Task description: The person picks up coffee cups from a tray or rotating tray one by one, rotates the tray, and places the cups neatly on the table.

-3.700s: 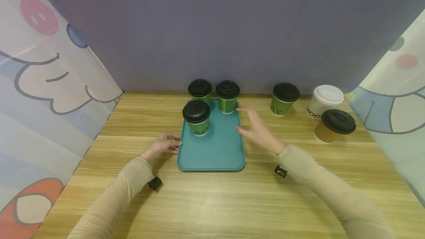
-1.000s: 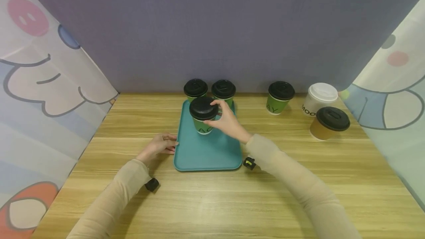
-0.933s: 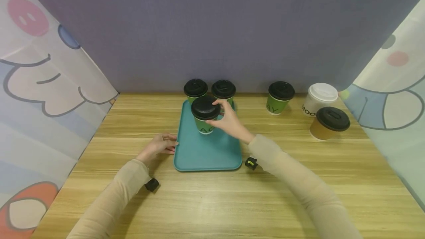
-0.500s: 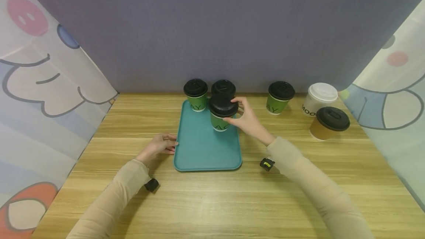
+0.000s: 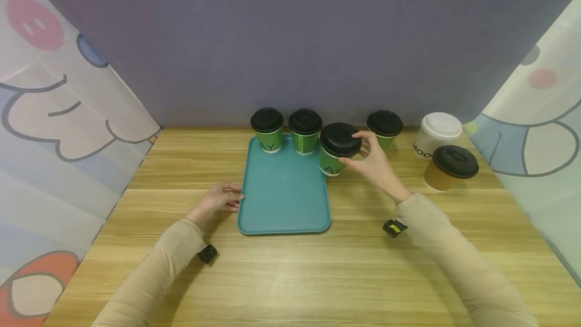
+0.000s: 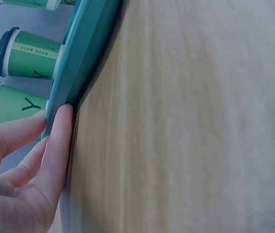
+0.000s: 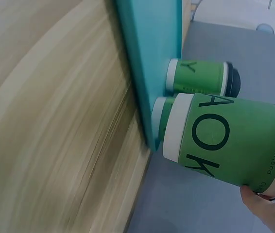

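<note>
In the head view my right hand (image 5: 374,165) grips a green paper coffee cup (image 5: 332,162) with a black lid, thumb and fingers around its upper part. That cup is at the tray's right edge; in the right wrist view its base is off the tray surface and large letters show on its side. My left hand (image 5: 218,202) pinches the left rim of the teal tray (image 5: 283,211), thumb on the inner side and a finger on the outer side in the left wrist view. Two smaller green cups, one left (image 5: 271,141) and one right (image 5: 305,142), stand upright at the tray's back.
Right of the tray, another green cup (image 5: 385,124) is partly hidden behind the right hand. Farther right stand a white cup (image 5: 428,143) with a white lid and a brown cup (image 5: 440,178) with a black lid. A grey partition (image 5: 290,44) closes off the table's back.
My right hand has taken hold of the larger green cup on the tray's left side and carried it rightwards to the right edge. My left hand stays at the rim.
</note>
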Demonstrator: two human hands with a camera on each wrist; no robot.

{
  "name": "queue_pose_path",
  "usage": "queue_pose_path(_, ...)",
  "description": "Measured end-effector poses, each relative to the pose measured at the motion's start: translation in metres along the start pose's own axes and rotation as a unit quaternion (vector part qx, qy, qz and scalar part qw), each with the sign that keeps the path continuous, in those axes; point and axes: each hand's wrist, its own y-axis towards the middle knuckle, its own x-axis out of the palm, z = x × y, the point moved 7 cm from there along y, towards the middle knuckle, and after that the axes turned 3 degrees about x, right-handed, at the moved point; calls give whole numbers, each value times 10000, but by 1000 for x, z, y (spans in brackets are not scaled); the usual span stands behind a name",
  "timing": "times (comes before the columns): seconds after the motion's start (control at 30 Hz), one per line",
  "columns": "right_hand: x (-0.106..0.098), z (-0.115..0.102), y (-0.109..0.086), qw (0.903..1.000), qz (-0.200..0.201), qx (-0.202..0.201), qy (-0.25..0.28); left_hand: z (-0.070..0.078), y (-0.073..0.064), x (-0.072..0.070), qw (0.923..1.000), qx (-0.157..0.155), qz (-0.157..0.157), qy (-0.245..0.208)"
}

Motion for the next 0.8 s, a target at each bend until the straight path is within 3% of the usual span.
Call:
queue_pose_path(0.37, -41, 10, -14, 9982, 436, -66, -413, 0, 0, 1, 10000, -29, 27, 24)
queue_pose_path(0.8, -80, 47, -25, 9961, 724, 198, -454, 0, 1, 1, 10000, -52, 21, -33)
